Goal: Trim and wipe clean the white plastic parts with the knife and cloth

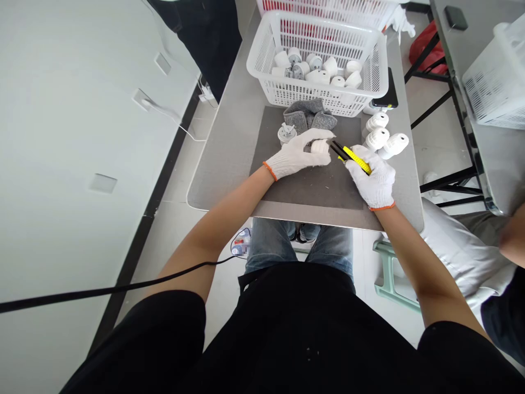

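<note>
My left hand (pixel 301 155), in a white knit glove with an orange cuff, is closed around a small white plastic part (pixel 320 146). In my gloved right hand (pixel 375 178) is a yellow and black utility knife (pixel 356 158), its black end pointing left toward the white part but apart from it. Just behind my left hand stands a white round part with a grey top (pixel 287 133). A folded grey cloth (pixel 308 114) lies beyond it on the dark mat (pixel 303 191). Whether the blade is out is too small to tell.
Behind the mat stands a white basket (pixel 315 90) with several white parts inside. Several white rounded parts (pixel 377 139) sit right of the mat, near a black phone-like object (pixel 388 93). Another person's leg (pixel 205 33) is at the far left; someone sits at the right.
</note>
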Demonstrator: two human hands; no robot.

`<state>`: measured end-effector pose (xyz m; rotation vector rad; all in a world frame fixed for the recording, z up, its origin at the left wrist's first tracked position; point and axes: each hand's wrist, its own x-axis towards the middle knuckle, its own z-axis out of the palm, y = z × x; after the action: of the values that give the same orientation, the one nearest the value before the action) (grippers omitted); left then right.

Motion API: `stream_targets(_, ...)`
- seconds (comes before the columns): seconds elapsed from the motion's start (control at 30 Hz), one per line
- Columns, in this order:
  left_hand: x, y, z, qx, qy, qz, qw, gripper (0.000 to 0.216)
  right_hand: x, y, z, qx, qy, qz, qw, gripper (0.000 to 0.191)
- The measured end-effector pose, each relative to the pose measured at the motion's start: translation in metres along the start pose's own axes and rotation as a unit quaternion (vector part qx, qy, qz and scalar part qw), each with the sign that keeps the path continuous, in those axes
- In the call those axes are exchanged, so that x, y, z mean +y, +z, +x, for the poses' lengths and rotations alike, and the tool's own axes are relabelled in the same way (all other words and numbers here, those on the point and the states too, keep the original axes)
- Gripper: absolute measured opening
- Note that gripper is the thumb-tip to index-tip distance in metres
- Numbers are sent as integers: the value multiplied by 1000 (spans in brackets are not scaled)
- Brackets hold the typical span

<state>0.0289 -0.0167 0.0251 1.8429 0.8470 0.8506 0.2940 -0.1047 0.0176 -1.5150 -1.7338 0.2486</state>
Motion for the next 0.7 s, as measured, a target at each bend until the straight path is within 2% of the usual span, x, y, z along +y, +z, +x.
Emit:
stream_targets(0.13, -3, -3, 2, -9, 15, 8, 1000, 70, 0, -1, 0, -16, -7, 2, 1000, 44)
stream_targets(0.3, -12, 5, 1, -21, -6, -91, 996, 76, 2, 2, -1, 2, -3, -17, 1000, 45)
stream_targets(0.43, -9, 8, -1, -23, -25, -159, 987, 74, 4, 3, -1, 2, -28, -16, 999, 40)
stream_targets(0.6, -2, 14, -3, 4, -8, -276, 961, 44, 8, 4, -1, 30, -15, 0, 999, 41)
stream_targets(0.7, 0, 14, -3, 25, -31, -242, 970, 39, 8, 4, 0, 12, -20, 13, 1000, 41)
